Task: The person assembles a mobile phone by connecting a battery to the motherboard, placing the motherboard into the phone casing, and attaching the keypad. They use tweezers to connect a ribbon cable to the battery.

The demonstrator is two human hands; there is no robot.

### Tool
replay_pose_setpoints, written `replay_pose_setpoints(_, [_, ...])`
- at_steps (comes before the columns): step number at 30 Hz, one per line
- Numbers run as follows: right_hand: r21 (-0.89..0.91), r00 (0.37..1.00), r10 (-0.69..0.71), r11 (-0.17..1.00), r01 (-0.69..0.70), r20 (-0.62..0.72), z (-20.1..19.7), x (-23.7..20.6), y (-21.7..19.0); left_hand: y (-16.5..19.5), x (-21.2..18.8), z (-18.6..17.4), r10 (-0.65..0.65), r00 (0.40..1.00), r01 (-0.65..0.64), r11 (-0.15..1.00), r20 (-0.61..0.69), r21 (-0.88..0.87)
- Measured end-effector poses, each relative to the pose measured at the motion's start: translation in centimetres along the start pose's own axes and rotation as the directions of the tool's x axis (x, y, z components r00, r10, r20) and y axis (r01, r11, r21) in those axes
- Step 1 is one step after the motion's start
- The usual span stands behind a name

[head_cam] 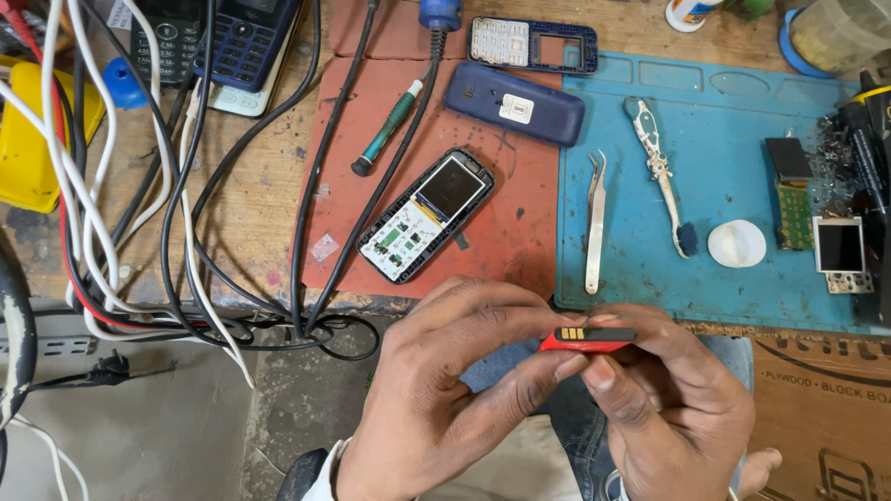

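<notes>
A clear plastic tub (840, 32) sat at the bench's far right corner; what it held was too blurred to tell. On the blue work mat (733, 195) lay tweezers (595, 223), a worn brush (661, 172) and a small white disc (737, 244). On the red mat (492, 237) beside it rested an opened phone (425, 215) (its screen and keypad board bare) and a blue back cover (515, 104). Your left hand (445, 390) and right hand (668, 399) were both closed around a red-and-black phone battery (588, 339), pinched by the fingertips just below the bench edge.
</notes>
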State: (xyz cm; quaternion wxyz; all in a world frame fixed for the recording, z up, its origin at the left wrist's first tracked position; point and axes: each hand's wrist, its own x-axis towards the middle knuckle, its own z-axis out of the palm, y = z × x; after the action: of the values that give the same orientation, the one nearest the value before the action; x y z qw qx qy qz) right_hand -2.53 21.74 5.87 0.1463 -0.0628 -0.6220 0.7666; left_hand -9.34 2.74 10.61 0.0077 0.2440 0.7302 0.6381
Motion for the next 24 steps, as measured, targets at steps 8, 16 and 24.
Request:
replay_pose_setpoints(8, [-0.357, 0.993, -0.073, 0.929, 0.101, 0.091, -0.2, -0.2, -1.1, -0.7, -0.7, 0.9, 0.126, 0.992, -0.127, 0.981, 0.014, 0.146])
replay_pose_setpoints(16, [-0.308, 0.996, -0.025, 0.950, 0.049, 0.083, 0.0, 0.4, -0.8, -1.1, -0.1, 0.9, 0.154, 0.988, -0.149, 0.967, -0.007, 0.208])
replay_pose_setpoints(24, [0.114, 0.999, -0.023, 0.993, 0.027, -0.031, 0.8, 1.5, -0.5, -2.5, 1.7, -0.8, 0.193, 0.956, 0.051, 0.635, -0.223, 0.771])
